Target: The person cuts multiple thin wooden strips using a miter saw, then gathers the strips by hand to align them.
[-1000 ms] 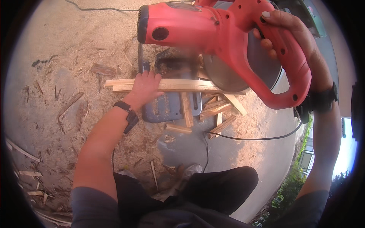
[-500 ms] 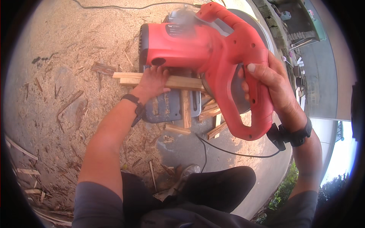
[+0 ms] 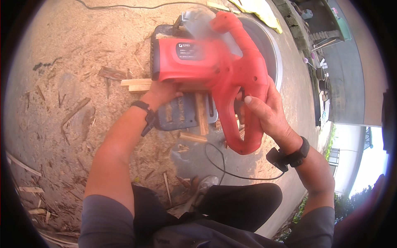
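Observation:
A red miter saw (image 3: 190, 62) stands in front of me on a grey metal base (image 3: 165, 120). My right hand (image 3: 266, 113) is closed round its loop handle, thumb over the side. Low beside the motor housing, my left hand (image 3: 162, 93) holds pale wooden strips (image 3: 138, 85) that lie crosswise on the base. The housing hides most of its fingers; the thumb shows. The strips' right part and the cutting edge are also out of sight behind the saw body. Another wooden strip (image 3: 202, 113) lies across the base, nearer me.
Sawdust and bark scraps (image 3: 76, 111) cover the ground at left. A short wood offcut (image 3: 193, 137) lies in front of the base. A black cable (image 3: 248, 178) loops near my shoe (image 3: 208, 183). Yellow cloth (image 3: 264, 14) lies at the far right, beside a stone edging.
The saw's handle and motor have swung down and left with my right hand, now covering my left fingers. My left hand stays on the strips. More of the yellow cloth shows.

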A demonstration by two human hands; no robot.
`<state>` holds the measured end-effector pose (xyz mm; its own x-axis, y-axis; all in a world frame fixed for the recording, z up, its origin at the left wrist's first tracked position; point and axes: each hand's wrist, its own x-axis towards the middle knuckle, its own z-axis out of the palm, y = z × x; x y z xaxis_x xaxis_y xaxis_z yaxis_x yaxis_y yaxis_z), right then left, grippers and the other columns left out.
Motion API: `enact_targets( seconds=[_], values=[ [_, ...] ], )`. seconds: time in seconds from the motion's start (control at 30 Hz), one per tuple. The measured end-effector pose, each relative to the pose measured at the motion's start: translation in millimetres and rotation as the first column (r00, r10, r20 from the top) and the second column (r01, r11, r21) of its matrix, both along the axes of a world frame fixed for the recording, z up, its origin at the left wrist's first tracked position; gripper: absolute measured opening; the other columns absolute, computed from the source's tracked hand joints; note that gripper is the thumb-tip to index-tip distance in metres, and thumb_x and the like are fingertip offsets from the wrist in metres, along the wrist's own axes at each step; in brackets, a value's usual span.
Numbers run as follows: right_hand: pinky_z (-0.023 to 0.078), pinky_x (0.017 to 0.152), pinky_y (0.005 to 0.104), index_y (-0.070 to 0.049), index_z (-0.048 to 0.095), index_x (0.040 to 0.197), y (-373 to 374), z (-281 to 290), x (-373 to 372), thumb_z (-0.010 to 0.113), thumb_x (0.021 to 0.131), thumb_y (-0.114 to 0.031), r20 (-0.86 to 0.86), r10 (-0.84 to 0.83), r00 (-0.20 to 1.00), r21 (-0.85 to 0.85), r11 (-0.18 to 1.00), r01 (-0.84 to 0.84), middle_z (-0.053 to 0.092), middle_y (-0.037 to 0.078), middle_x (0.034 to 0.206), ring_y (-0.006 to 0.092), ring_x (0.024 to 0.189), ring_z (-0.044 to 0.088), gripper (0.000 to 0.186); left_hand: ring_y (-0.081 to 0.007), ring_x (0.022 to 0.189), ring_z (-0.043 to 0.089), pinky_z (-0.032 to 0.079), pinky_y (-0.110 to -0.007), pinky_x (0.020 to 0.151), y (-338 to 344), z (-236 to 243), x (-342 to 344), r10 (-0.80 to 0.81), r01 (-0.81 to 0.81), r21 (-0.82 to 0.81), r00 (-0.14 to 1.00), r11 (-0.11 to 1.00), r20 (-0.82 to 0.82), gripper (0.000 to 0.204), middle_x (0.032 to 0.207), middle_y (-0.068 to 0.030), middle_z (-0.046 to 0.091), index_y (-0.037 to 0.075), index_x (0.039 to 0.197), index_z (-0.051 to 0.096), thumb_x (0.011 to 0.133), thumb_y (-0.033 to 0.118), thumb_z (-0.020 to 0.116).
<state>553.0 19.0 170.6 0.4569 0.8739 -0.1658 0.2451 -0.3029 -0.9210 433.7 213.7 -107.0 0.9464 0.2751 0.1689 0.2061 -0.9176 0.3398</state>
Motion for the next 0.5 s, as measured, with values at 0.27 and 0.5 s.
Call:
enact_targets(
  seconds=[0.27,0.5],
  values=[
    [0.057,0.065,0.0264,0.002,0.051,0.125,46.8,133.4,39.6,0.047,0.099,-0.036,0.039,0.025,0.999,-0.119,0.993,-0.020,0.063,0.016,0.108,0.0164,0.076,0.066,0.046,-0.0277,0.100,0.057,0.046,-0.042,0.082,-4.0,47.9,-11.8,0.082,-0.082,-0.007,0.995,0.997,-0.060,0.049,0.100,-0.0096,0.059,0.010,0.104,0.059,0.074,0.044,0.076],
    [0.044,0.106,0.0379,0.002,0.024,0.149,-50.9,158.3,70.8,0.030,0.104,-0.039,0.238,0.020,0.971,0.220,0.973,-0.074,0.050,0.023,0.138,0.0285,0.126,0.054,0.061,-0.0276,0.100,0.058,0.046,-0.042,0.079,-1.0,32.1,-12.9,0.032,-0.033,0.032,0.999,0.999,0.034,0.050,0.101,-0.0086,0.060,0.011,0.105,0.058,0.069,0.037,0.079]
  ],
)
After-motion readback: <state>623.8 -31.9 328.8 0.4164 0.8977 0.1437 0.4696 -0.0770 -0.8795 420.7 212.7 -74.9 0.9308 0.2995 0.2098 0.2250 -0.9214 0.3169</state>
